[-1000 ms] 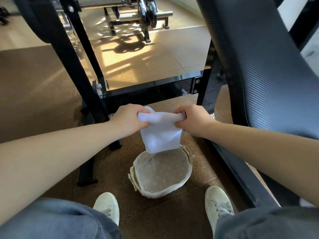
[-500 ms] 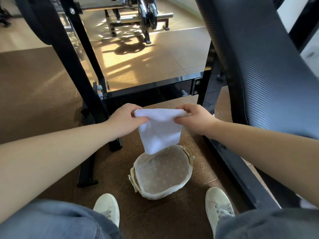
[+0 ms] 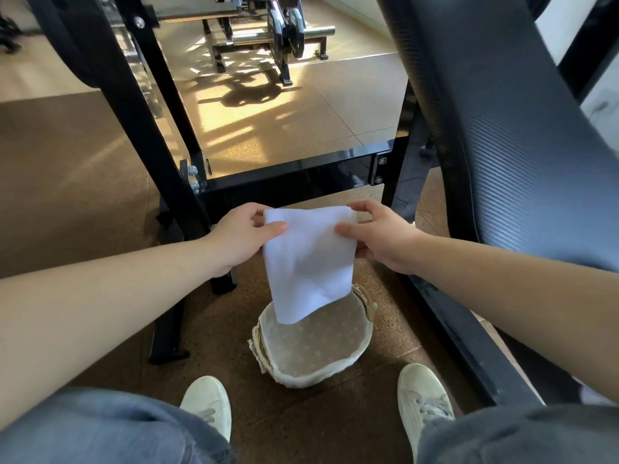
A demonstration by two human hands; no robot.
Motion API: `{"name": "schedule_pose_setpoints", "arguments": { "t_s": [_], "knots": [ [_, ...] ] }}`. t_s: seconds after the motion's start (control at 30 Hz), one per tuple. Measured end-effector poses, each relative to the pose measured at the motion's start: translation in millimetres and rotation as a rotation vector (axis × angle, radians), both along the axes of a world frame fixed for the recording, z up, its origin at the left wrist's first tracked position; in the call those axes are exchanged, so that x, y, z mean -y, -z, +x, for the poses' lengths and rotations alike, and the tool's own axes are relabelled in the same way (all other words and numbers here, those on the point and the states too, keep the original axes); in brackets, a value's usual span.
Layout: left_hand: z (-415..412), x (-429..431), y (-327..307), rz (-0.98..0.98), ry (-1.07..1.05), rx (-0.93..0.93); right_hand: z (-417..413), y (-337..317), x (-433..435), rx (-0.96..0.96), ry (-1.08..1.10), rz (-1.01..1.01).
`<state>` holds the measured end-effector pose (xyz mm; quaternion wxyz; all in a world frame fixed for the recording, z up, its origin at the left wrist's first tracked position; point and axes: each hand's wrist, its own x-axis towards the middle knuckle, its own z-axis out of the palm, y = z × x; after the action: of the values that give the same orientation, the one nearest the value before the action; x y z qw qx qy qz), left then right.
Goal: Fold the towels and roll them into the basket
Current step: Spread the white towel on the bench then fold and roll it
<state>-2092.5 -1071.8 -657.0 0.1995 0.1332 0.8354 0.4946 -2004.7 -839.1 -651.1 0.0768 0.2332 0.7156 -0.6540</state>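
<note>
A small white towel hangs folded in the air in front of me, its lower corner dangling over the basket. My left hand pinches its upper left edge between thumb and fingers. My right hand pinches the upper right edge the same way. On the cork floor between my feet sits the round wicker basket, lined with dotted beige cloth; nothing lies in the part of it that I can see.
A black gym machine frame crosses just beyond my hands, with an upright post on the left. On the right a black padded bench slopes overhead. My white shoes flank the basket. A weight stand sits far back.
The towel's top edge, bunched between my fists a second ago, has been spread flat. Both hands have loosened into fingertip pinches at its upper corners.
</note>
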Motion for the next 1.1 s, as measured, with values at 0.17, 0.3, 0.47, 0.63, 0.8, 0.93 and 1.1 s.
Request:
{"name": "schedule_pose_setpoints", "arguments": {
  "t_s": [0.17, 0.3, 0.47, 0.63, 0.8, 0.93, 1.1],
  "knots": [
    [-4, 3, -1, 0.031, -0.135, 0.023, 4, -3, 2, -0.098, -0.129, 0.132],
    [-2, -1, -6, -0.041, -0.058, -0.116, 8, -9, 7, -0.247, -0.248, 0.481],
    [0, -4, -10, -0.148, 0.107, -0.193, 5, -12, 8, -0.266, -0.214, 0.665],
    [1, -2, -11, -0.354, 0.288, -0.406, 5, -10, 7, -0.234, -0.257, 0.693],
    [2, -7, -11, -0.331, 0.305, -0.507, 2, -8, 5, -0.266, -0.274, 0.790],
    [0, -11, -6, -0.322, 0.280, -0.538, 0, -8, 5, -0.282, -0.295, 0.875],
    [3, -10, -2, -0.280, 0.260, -0.528, 3, -6, 7, -0.277, -0.292, 0.863]
  ]
}}
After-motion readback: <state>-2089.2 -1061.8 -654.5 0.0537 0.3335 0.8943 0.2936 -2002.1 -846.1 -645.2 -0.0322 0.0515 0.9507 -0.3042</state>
